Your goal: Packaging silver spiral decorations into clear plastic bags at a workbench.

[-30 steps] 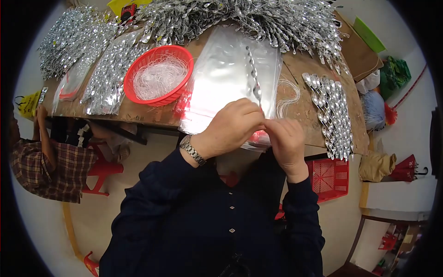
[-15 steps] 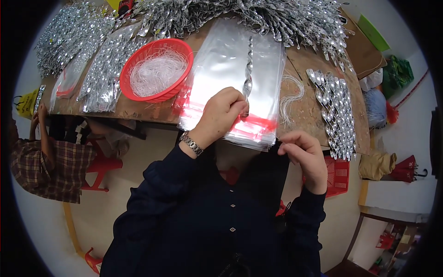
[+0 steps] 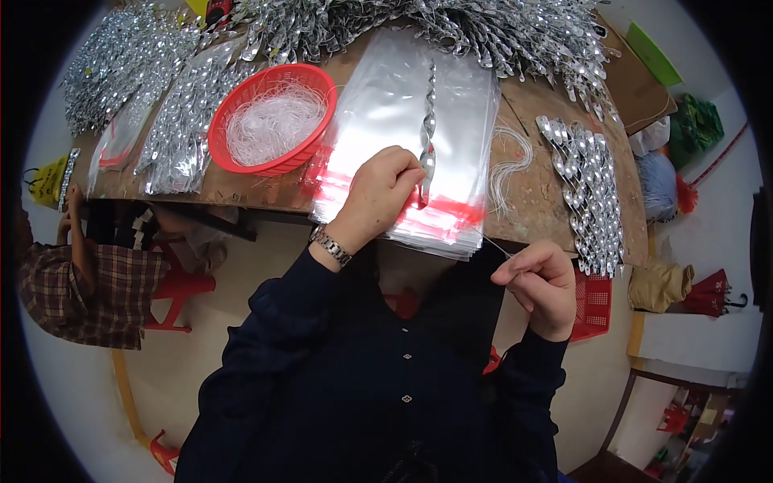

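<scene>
My left hand (image 3: pixel 378 193) pinches the near end of a twisted silver strip (image 3: pixel 429 121), which lies lengthwise over a stack of clear plastic bags (image 3: pixel 378 88) with red-marked near ends. Off the stack's near right corner, my right hand (image 3: pixel 541 282) holds a thin white thread (image 3: pixel 497 246) between thumb and forefinger. The thread slants up toward the bags' edge; where it runs beyond that is too fine to follow. More white threads (image 3: pixel 509 169) lie loosely on the wooden table (image 3: pixel 547 221) right of the bags.
A red basket (image 3: pixel 302 158) filled with white thread stands left of the bags. Silver twisted strips are heaped at the back (image 3: pixel 386 20) and laid in a bundle at the right (image 3: pixel 592 193). At the far left sits another person in a plaid shirt (image 3: pixel 88 294).
My right hand has moved slightly right and down, and the thread now shows stretched from its fingers. The silver strip has shifted a little left under my left hand.
</scene>
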Motion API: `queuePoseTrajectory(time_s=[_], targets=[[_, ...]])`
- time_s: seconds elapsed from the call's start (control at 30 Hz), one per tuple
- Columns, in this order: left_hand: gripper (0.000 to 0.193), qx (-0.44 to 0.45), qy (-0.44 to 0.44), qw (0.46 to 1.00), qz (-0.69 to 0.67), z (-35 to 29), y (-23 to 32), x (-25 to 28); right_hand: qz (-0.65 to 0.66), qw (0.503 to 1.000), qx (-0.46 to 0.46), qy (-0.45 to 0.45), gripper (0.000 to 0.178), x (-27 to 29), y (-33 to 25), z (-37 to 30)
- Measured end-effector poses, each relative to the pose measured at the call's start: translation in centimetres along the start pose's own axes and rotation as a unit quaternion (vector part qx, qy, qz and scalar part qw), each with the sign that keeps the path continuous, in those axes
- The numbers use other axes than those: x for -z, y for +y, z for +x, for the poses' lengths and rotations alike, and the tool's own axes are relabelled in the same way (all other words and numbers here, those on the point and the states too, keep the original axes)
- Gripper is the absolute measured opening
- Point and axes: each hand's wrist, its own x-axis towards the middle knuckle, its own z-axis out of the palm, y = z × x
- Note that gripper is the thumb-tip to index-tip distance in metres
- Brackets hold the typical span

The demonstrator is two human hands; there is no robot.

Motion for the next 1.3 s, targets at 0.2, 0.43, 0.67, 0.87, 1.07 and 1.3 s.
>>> queuePoseTrajectory(time_s=[0.2, 0.43, 0.67, 0.87, 1.07, 1.3], targets=[[0.015, -0.004, 0.007, 1.0, 0.016, 0.0, -0.3, 0.3, 0.021, 0.996, 0.09, 0.015, 0.013, 0.5, 0.2, -0.3], [0.011, -0.016, -0.002, 0.999, -0.037, -0.2, 0.8, 0.5, -0.064, 0.982, 0.151, 0.095, 0.009, -0.1, 0.9, 1.6], [0.012, 0.03, -0.006, 0.967, -0.252, -1.1, 3.3, 0.5, -0.299, 0.923, 0.166, 0.178, 0.004, -2.0, 2.9, 4.0], [0.009, 0.105, -0.087, 0.913, -0.385, -1.7, 3.7, 0.8, -0.135, 0.969, 0.094, 0.187, 0.004, -4.4, 4.0, 4.9], [0.008, 0.165, -0.097, 0.881, -0.434, -2.0, 3.4, 0.1, -0.102, 0.973, 0.087, 0.189, 0.01, -5.4, 4.5, 5.4], [0.022, 0.181, -0.102, 0.857, -0.471, -2.0, 3.2, 0.0, -0.071, 0.98, 0.073, 0.173, 0.021, -5.1, 5.0, 5.5]])
